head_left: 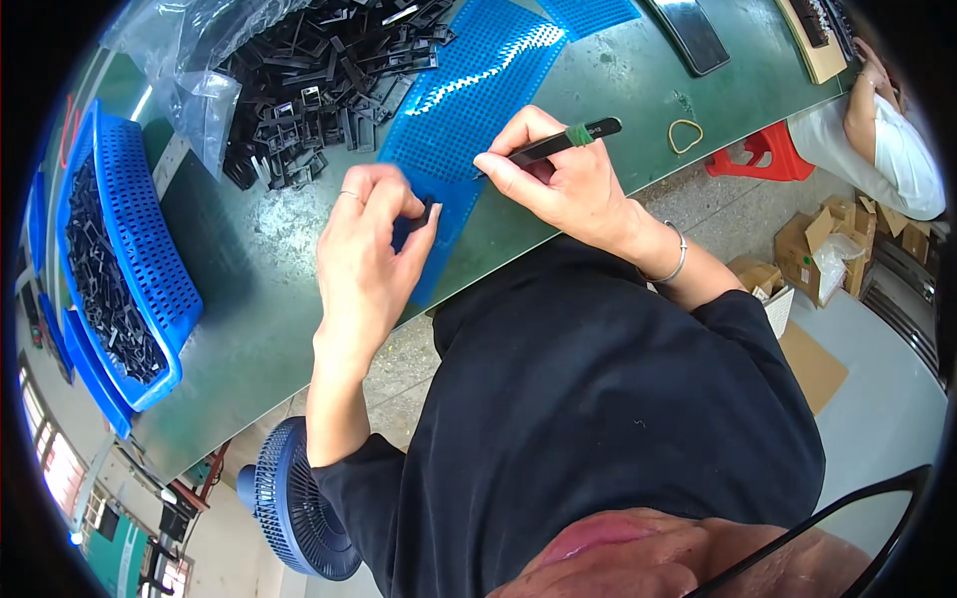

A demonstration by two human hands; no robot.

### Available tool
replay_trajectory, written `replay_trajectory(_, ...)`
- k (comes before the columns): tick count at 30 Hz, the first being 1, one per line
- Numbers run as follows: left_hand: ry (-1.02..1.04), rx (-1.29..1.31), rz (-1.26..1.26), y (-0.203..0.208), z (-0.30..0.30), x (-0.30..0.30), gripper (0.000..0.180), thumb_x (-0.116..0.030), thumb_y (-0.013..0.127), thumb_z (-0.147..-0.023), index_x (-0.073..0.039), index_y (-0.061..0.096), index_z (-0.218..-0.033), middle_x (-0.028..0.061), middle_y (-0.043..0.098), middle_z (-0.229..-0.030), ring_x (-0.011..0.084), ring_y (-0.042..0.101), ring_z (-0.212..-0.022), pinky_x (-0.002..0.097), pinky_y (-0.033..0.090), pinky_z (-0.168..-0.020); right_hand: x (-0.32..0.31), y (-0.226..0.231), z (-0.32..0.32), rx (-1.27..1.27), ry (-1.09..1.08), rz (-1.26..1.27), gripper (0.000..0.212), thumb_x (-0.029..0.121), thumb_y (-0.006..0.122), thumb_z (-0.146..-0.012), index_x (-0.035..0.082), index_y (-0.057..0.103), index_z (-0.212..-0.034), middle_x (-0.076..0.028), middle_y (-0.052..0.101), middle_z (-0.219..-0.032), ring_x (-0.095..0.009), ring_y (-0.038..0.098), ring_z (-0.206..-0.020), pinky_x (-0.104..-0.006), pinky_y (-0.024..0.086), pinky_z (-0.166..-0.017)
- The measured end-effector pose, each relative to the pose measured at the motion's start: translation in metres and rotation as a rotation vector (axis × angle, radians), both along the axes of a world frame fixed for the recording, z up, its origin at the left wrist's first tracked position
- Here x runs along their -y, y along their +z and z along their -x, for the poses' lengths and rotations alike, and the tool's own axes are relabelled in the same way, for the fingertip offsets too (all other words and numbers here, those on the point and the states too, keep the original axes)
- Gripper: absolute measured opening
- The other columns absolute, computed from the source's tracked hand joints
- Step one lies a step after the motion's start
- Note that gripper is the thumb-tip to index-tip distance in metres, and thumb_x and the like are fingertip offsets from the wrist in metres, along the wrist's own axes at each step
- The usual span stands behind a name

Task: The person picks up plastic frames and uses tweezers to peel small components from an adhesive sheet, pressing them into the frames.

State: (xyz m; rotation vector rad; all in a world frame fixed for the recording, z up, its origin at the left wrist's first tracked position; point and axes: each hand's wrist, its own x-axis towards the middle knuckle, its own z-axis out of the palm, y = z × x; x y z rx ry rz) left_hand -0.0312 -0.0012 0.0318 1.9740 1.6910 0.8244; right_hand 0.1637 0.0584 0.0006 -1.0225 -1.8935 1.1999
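Note:
My left hand (361,244) is closed with thumb and fingers pinched around a small black plastic piece (427,211), mostly hidden by the fingers. My right hand (580,194) grips black tweezers (603,128) with a green band wound round them. Their tips point left, over a blue sheet (454,135) dotted with rows of small dark pads, and what is at the tips is too small to make out. This sheet lies under both hands and reaches the table's near edge. Beyond my left hand is a heap of black plastic frames (324,85).
A blue basket (164,239) full of small black parts stands at the left. Clear plastic bagging (204,105) lies beside the heap. A phone (691,38) and a rubber band (685,137) are on the green table. Below are a fan (299,498) and a red stool (763,157); another person (867,149) sits right.

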Motion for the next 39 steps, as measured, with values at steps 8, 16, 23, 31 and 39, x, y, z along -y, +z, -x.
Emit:
replay_trajectory(8, 0.121, 0.13, 0.128, -0.018, -0.008, 0.005, 0.019, -0.004, 0.074, -0.071, -0.005, 0.057, -0.079, 0.0038, 0.058, -0.073, 0.0161, 0.049, -0.055, 0.0295, 0.041, -0.05, -0.002, -0.002, -0.002, 0.043, 0.011, -0.04, 0.013, 0.01, 0.068, -0.084, 0.003, 0.058, -0.08, 0.001, 0.056, -0.067, -0.002, 0.047, -0.056, -0.019, 0.037, -0.048)
replay_trajectory(16, 0.097, 0.15, 0.012, -0.022, -0.011, 0.001, 0.019, -0.004, 0.075, -0.07, -0.005, 0.058, -0.079, 0.0041, 0.059, -0.074, 0.0184, 0.055, -0.06, 0.0299, 0.044, -0.053, -0.002, 0.002, -0.004, -0.155, 0.055, 0.198, 0.011, 0.007, 0.064, -0.087, 0.002, 0.055, -0.082, -0.003, 0.062, -0.073, -0.004, 0.056, -0.064, -0.0182, 0.043, -0.054)
replay_trajectory(23, 0.063, 0.11, 0.011, -0.022, -0.014, 0.001, 0.016, -0.003, 0.072, -0.07, -0.007, 0.058, -0.078, 0.0038, 0.057, -0.072, 0.0199, 0.058, -0.064, 0.0319, 0.046, -0.055, 0.007, 0.001, 0.016, -0.473, -0.034, 0.404, 0.012, 0.007, 0.061, -0.089, 0.003, 0.05, -0.085, -0.003, 0.06, -0.076, -0.006, 0.06, -0.066, -0.0196, 0.049, -0.059)
replay_trajectory(31, 0.072, 0.077, 0.026, -0.023, -0.014, 0.001, 0.015, -0.005, 0.071, -0.072, -0.009, 0.057, -0.078, 0.0026, 0.056, -0.073, 0.0199, 0.058, -0.064, 0.0329, 0.045, -0.055, 0.006, 0.003, 0.014, -0.456, 0.019, 0.422, 0.012, 0.008, 0.061, -0.089, 0.003, 0.05, -0.086, -0.004, 0.059, -0.076, -0.008, 0.061, -0.068, -0.0195, 0.049, -0.059)
replay_trajectory(39, 0.076, 0.08, 0.037, -0.022, -0.014, 0.001, 0.016, -0.004, 0.071, -0.072, -0.008, 0.057, -0.077, 0.0029, 0.057, -0.073, 0.0206, 0.059, -0.065, 0.0332, 0.046, -0.055, 0.006, 0.003, 0.015, -0.45, -0.002, 0.414, 0.012, 0.007, 0.061, -0.089, 0.003, 0.05, -0.086, -0.004, 0.058, -0.076, -0.007, 0.059, -0.064, -0.0183, 0.047, -0.055)
